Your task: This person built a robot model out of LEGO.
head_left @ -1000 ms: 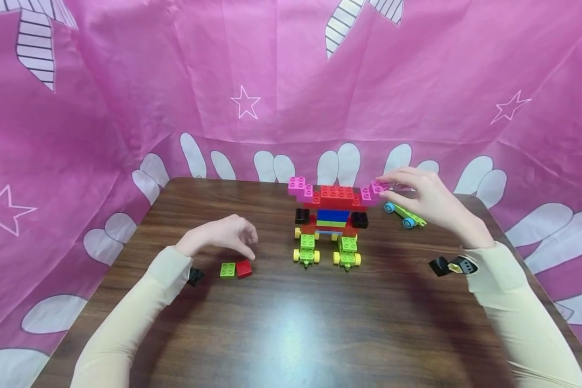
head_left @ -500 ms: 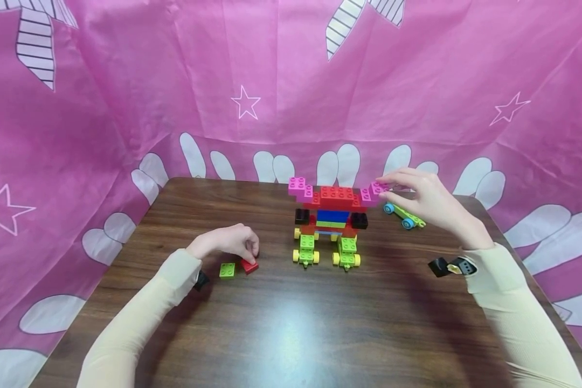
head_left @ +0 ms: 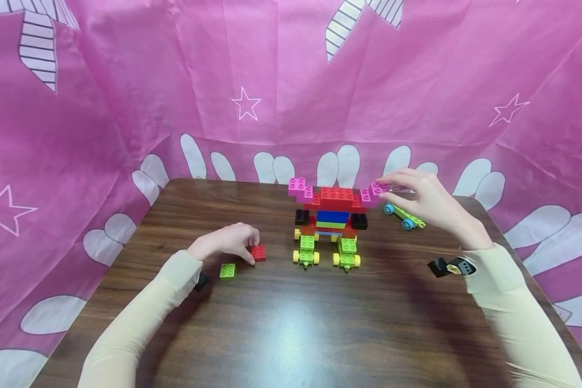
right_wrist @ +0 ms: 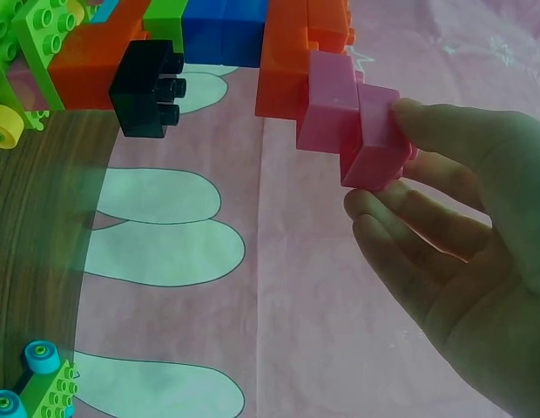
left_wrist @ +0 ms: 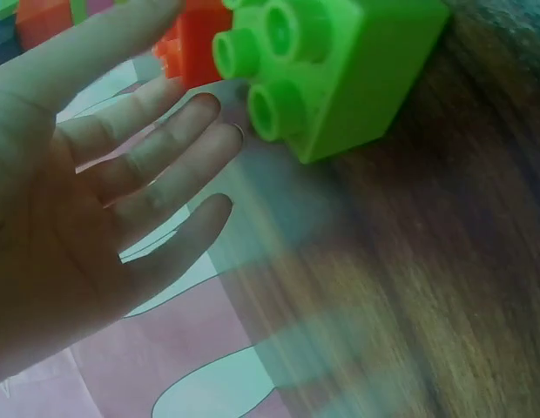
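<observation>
I see no readable writing on any plastic brick. My left hand pinches a small red plastic brick, held just left of the multicoloured brick model on wheels; a small green plastic brick lies further left, apart. My right hand pinches the pink stepped brick arm at the model's upper right end. The dark wooden surface spreads bare in front of the model toward me.
</observation>
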`<state>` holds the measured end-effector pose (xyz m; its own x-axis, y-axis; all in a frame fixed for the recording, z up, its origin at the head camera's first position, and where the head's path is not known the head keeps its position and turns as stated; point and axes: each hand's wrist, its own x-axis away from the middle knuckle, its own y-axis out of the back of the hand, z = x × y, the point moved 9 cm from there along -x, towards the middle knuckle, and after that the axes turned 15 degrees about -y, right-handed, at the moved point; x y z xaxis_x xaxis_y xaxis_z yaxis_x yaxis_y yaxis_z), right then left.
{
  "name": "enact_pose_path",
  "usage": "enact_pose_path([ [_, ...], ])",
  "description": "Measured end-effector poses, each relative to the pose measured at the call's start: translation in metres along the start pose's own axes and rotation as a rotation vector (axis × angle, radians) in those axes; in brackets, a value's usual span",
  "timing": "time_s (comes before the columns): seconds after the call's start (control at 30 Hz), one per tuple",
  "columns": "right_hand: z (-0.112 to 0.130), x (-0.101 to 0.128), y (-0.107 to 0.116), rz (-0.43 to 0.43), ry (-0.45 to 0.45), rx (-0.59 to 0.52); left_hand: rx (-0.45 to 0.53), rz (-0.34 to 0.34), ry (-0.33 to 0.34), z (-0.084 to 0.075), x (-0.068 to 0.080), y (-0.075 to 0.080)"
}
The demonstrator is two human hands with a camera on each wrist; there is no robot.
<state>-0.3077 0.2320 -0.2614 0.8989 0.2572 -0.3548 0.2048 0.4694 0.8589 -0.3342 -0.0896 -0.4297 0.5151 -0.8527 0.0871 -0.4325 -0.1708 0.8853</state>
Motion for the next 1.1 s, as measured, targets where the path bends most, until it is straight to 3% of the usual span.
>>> enact_pose_path([
  [0.23,0.0,0.0,-0.001,0.004,0.008,-0.002,-0.011,0.016,0.055,0.011,0.0,-0.004],
  [0.7,0.001,-0.001,0.0,0.0,0.013,0.008,-0.011,-0.002,0.032,0.011,-0.004,-0.001],
  [0.87,0.002,-0.001,0.0,-0.001,0.016,0.015,0.015,-0.043,0.045,0.015,-0.004,0.002],
  [1.1,0.0,0.0,0.0,0.008,0.003,0.021,0.028,-0.158,0.007,0.012,-0.003,0.017],
])
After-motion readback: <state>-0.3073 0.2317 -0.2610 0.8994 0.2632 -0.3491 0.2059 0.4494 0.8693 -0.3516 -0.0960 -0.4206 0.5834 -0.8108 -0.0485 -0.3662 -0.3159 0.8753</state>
